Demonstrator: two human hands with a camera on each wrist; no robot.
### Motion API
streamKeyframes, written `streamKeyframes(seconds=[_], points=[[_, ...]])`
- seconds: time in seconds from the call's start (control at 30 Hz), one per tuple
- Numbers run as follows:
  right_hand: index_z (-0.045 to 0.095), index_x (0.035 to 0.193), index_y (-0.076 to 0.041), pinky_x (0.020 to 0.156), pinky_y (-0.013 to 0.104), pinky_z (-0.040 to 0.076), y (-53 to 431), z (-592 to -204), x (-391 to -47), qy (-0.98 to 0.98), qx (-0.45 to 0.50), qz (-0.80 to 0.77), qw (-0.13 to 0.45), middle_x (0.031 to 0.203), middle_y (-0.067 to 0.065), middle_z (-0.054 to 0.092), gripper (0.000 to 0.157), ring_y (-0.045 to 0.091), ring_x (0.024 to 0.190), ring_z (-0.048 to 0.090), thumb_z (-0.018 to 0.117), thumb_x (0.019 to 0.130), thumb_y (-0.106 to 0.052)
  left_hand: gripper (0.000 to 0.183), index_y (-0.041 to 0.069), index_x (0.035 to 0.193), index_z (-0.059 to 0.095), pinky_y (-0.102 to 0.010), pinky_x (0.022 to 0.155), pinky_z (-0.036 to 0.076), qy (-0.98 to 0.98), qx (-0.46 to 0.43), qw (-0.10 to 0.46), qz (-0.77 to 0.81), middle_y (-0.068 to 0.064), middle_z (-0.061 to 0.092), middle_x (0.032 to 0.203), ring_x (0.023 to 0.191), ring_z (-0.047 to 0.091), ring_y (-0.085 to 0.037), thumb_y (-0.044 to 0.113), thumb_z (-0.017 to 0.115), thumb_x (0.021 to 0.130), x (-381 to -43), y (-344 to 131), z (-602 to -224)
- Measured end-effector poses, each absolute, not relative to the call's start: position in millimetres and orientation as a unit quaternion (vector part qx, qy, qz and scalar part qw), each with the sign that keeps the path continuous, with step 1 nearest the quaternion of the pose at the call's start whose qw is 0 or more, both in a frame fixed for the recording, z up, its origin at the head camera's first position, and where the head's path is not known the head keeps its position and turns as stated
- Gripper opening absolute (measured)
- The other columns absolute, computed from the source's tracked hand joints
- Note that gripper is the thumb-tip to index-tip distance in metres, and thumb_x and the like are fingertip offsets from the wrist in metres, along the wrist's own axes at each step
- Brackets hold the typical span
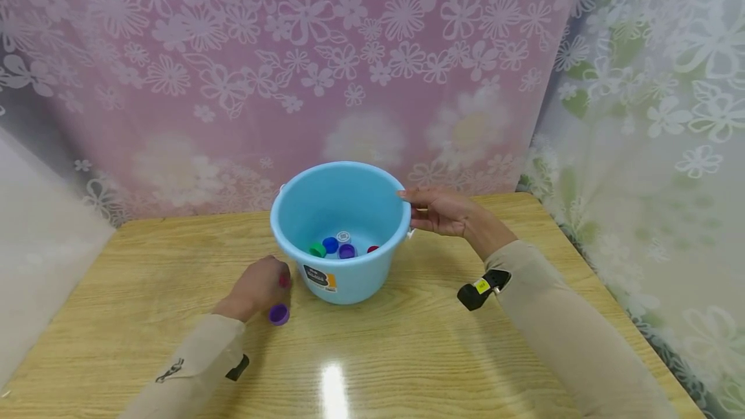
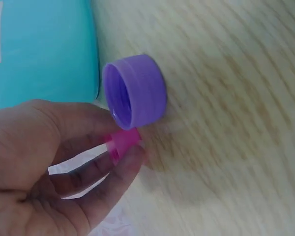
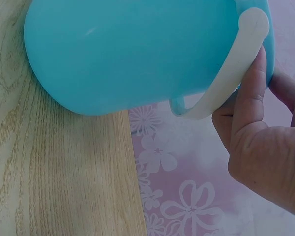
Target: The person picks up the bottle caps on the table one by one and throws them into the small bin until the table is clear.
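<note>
A light blue bucket (image 1: 355,280) stands on the wooden table. My right hand (image 1: 441,212) grips its rim on the right side, thumb at the top edge; in the right wrist view the fingers lie by the white handle (image 3: 232,69). Left of the bucket, low over the table, my left hand (image 1: 256,286) pinches a small pink bottle cap (image 2: 125,142) between its fingertips. Right beside those fingertips, a larger purple bottle cap (image 2: 150,91) rests on its side, its hollow facing the hand.
Inside the bucket lie several caps: a green cap (image 1: 317,250), a blue cap (image 1: 330,245), a second purple cap (image 1: 347,251), a red cap (image 1: 373,249) and a round white piece (image 1: 343,236). A flowered pink curtain (image 1: 326,102) hangs behind the table (image 1: 407,354).
</note>
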State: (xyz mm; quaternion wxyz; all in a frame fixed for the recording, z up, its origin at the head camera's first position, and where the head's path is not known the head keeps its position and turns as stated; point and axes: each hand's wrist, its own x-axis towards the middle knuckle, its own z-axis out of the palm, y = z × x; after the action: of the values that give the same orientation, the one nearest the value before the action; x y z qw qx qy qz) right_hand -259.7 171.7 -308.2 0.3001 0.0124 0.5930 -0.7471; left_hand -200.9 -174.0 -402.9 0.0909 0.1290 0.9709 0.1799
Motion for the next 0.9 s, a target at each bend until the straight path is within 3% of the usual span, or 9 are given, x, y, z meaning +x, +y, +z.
streamKeyframes(seconds=[0.17,0.3,0.47,0.6,0.9], points=[[0.046,0.130,0.005,0.068,0.025,0.058,173,-308,-259,0.593,0.015,-0.748,0.298,0.092,0.011,0.056,0.046,0.016,0.074,0.063,0.062,0.095,-0.020,0.017,0.009,0.065,0.057,-0.031,0.055,0.042,0.975,0.121,0.082,0.171,-0.002,0.050,0.067,0.062,0.046,-0.018,-0.003,0.067,0.072,-199,-171,-405],[0.046,0.131,0.005,0.068,0.026,0.058,174,-308,-257,0.592,0.015,-0.748,0.301,0.092,0.011,0.056,0.045,0.016,0.075,0.063,0.061,0.095,-0.020,0.017,0.009,0.062,0.055,-0.030,0.051,0.041,0.973,0.108,0.083,0.185,-0.001,0.049,0.062,0.057,0.044,-0.017,-0.004,0.065,0.068,-198,-171,-408],[0.047,0.130,0.004,0.069,0.026,0.058,174,-308,-257,0.589,0.017,-0.749,0.301,0.093,0.011,0.056,0.045,0.016,0.075,0.062,0.062,0.095,-0.019,0.012,0.005,0.079,0.068,-0.037,0.067,0.052,0.974,0.094,0.072,0.191,-0.002,0.058,0.073,0.069,0.054,-0.018,-0.003,0.069,0.069,-195,-172,-409],[0.044,0.133,0.003,0.069,0.025,0.058,173,-308,-257,0.589,0.013,-0.748,0.304,0.096,0.011,0.055,0.047,0.016,0.076,0.062,0.062,0.095,-0.020,0.016,0.002,0.085,0.070,-0.042,0.074,0.054,0.975,0.094,0.066,0.193,-0.005,0.063,0.081,0.078,0.060,-0.022,-0.003,0.071,0.069,-192,-174,-407],[0.047,0.130,0.004,0.071,0.026,0.058,174,-308,-256,0.592,0.011,-0.747,0.303,0.095,0.012,0.055,0.045,0.016,0.077,0.063,0.062,0.095,-0.020,0.013,0.002,0.087,0.069,-0.041,0.067,0.054,0.973,0.077,0.082,0.200,-0.007,0.064,0.081,0.075,0.059,-0.026,0.000,0.065,0.074,-197,-184,-394]])
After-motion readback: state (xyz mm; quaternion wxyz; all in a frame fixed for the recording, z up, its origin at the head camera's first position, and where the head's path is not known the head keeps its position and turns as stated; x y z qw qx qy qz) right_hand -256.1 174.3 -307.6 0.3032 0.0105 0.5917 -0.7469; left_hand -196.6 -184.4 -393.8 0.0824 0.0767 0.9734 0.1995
